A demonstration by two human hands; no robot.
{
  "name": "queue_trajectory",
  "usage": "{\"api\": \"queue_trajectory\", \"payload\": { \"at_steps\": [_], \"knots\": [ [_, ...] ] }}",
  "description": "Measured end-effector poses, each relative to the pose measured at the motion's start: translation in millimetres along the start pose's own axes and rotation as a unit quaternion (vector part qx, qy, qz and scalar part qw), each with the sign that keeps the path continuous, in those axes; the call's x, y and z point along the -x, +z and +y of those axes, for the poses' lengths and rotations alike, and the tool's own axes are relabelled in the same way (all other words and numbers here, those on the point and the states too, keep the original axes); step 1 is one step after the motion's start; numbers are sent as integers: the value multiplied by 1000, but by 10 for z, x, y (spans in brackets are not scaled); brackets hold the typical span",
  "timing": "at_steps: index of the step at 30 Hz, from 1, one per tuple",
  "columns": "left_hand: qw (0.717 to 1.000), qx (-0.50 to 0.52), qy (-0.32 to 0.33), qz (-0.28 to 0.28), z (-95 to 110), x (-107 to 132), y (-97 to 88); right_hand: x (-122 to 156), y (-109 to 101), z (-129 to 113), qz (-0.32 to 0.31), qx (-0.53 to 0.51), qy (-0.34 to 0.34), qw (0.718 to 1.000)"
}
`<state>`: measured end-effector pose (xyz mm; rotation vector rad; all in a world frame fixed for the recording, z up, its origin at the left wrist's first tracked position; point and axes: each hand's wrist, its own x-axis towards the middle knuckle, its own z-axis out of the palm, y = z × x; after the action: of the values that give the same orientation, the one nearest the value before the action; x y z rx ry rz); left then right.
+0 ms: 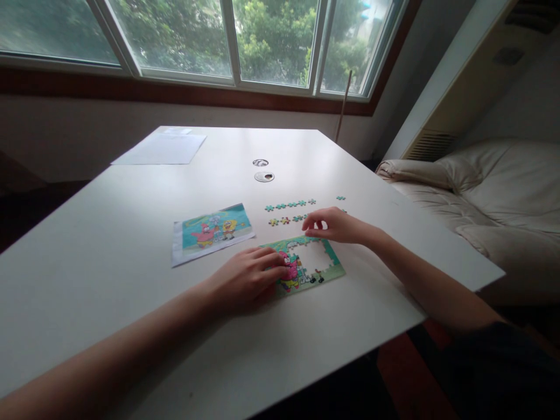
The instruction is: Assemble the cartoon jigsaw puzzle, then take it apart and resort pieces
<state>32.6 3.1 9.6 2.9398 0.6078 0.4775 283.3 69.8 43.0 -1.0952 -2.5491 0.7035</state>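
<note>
A cartoon jigsaw puzzle (338, 269) lies on the white table, partly filled in, with a white gap at its upper right. My left hand (250, 272) rests flat on the puzzle's left side, fingers stretched over the pink figure and covering part of it. Above the puzzle's top edge hovers my right hand (330, 224), fingers curled and pinched downward; whatever is at the fingertips is too small to make out. Just behind are two rows of loose puzzle pieces (291, 205), partly hidden by that hand. Left of the puzzle lies a printed reference picture (214, 230) on white paper.
Two round stickers or discs (264, 177) lie farther back on the table (131, 233). White paper sheets (161, 149) lie at the far left corner. One separate puzzle piece (340, 198) sits to the right. A cream sofa (490, 192) stands beyond the table's right edge.
</note>
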Motion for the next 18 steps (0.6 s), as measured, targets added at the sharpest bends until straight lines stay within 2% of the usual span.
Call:
{"api": "queue_trajectory", "payload": {
  "at_steps": [6,9,18],
  "knots": [
    [1000,-12,18,3,211,-36,37,27,-110,210,-55,10,29,998],
    [999,-33,6,8,265,-55,37,23,-99,222,-78,4,30,996],
    [999,-41,-13,-23,293,-83,-12,15,-99,195,-85,-6,37,996]
  ]
}}
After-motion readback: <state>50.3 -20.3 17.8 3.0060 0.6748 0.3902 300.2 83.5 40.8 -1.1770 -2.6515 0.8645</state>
